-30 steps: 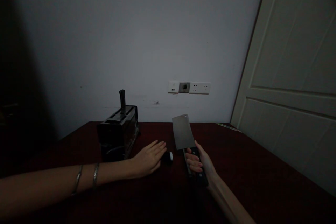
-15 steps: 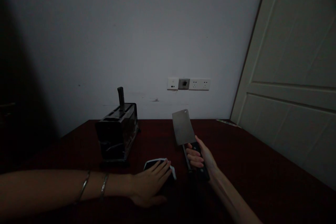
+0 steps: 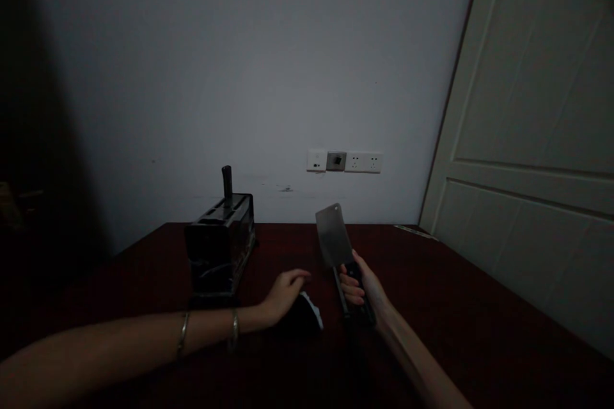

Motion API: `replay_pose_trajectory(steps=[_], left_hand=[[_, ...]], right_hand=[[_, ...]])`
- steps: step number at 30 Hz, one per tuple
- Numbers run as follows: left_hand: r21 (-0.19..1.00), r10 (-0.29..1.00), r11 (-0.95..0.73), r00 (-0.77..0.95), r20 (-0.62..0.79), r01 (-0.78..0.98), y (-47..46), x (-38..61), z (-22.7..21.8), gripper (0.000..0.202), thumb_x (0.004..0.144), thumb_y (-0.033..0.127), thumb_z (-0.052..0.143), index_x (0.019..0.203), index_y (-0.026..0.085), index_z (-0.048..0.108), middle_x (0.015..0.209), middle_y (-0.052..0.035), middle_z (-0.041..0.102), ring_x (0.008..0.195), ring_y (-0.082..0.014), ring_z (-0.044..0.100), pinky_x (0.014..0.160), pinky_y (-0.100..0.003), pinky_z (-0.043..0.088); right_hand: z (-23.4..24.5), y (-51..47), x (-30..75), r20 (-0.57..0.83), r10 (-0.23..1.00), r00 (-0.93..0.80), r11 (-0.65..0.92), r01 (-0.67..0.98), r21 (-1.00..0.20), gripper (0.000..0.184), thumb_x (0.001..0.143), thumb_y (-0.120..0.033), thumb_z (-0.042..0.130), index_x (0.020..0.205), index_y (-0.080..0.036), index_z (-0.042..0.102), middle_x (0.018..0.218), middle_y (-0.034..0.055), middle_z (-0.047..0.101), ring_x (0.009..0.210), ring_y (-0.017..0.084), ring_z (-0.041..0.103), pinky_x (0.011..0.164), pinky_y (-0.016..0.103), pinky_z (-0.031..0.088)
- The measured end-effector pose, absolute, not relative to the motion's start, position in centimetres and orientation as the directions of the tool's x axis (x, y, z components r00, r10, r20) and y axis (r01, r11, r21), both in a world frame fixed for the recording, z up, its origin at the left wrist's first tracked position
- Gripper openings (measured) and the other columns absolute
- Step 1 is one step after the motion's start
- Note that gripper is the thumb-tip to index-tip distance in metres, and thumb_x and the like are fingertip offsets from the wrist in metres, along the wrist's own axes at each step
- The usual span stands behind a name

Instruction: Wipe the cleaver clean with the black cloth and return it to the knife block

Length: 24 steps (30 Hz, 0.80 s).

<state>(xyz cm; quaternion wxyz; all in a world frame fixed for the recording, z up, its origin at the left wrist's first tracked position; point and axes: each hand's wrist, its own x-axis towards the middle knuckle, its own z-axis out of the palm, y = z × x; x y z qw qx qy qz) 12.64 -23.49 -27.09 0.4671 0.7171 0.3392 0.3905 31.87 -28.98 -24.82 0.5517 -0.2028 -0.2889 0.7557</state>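
Note:
My right hand is wrapped round the black handle of a cleaver. Its broad grey blade points up and away, tilted a little left. A narrow metal blade or rod lies just left of these fingers, its near end lost in shadow. My left hand, with bangles on the wrist, has its fingers curled at the far edge of a black cloth-like piece with a white border. The fingertips are partly hidden. Farther left stands a black knife block, one black knife handle upright in its slotted top.
The dark red table reaches back to a pale wall. Sockets and a switch are set in the wall. A light thin strip lies by the back right edge. A panelled door rises at the right.
My left hand has gone from lying flat on the black piece to curled fingers at its far edge. My right hand still holds the cleaver. The view has shifted slightly.

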Motion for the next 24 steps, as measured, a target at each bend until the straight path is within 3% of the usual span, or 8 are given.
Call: replay_pose_trajectory(steps=[2,5,12,17,24], left_hand=[[0.981,0.949,-0.168,0.254,0.186,-0.093,-21.8,14.0,-26.1,0.016,0.070,0.013,0.048,0.071,0.014,0.064,0.075,-0.0069,0.068,0.073,-0.0173,0.062,0.073,-0.031,0.049],[0.969,0.984,-0.128,0.092,0.150,-0.210,-19.3,15.2,-24.6,0.019,0.067,0.010,0.043,0.071,0.012,0.062,0.073,-0.0083,0.066,0.063,-0.0140,0.060,0.059,-0.026,0.047],[0.900,0.989,-0.090,-0.144,0.031,-0.426,-16.4,14.7,-23.4,0.023,0.059,0.012,0.040,0.072,0.012,0.059,0.072,-0.0058,0.064,0.051,-0.0072,0.054,0.051,-0.020,0.042],[0.902,0.981,-0.052,-0.189,-0.033,-0.428,-16.4,14.1,-24.6,0.022,0.059,0.016,0.040,0.070,0.012,0.058,0.062,-0.0023,0.059,0.041,-0.0050,0.045,0.041,-0.017,0.032],[0.943,0.996,-0.022,-0.094,-0.010,-0.333,-17.0,14.0,-24.8,0.017,0.054,0.014,0.043,0.061,0.012,0.057,0.055,-0.0024,0.058,0.038,-0.0066,0.044,0.036,-0.017,0.028]], right_hand=[[-24.2,-29.1,31.6,-0.047,0.963,-0.267,-0.225,-0.689,-0.689,0.049,0.083,-0.055,0.036,0.059,-0.015,0.048,0.035,-0.0091,0.032,0.025,0.001,0.019,0.023,0.011,0.016],[-23.1,-29.3,30.8,-0.122,0.976,-0.178,-0.208,-0.622,-0.755,0.051,0.085,-0.056,0.030,0.057,-0.016,0.046,0.034,-0.0089,0.032,0.024,0.002,0.020,0.023,0.012,0.016],[-22.1,-29.4,28.9,-0.222,0.974,0.042,-0.186,-0.414,-0.891,0.050,0.089,-0.049,0.025,0.057,-0.016,0.044,0.033,-0.0077,0.035,0.023,0.003,0.025,0.024,0.014,0.018],[-22.9,-28.7,28.2,-0.227,0.962,0.150,-0.166,-0.340,-0.926,0.046,0.087,-0.050,0.032,0.058,-0.016,0.045,0.035,-0.0065,0.040,0.023,0.004,0.030,0.024,0.014,0.021],[-23.6,-28.0,27.3,-0.195,0.949,0.246,-0.128,-0.265,-0.956,0.045,0.087,-0.048,0.034,0.058,-0.015,0.046,0.037,-0.0048,0.044,0.024,0.004,0.034,0.025,0.015,0.024]])
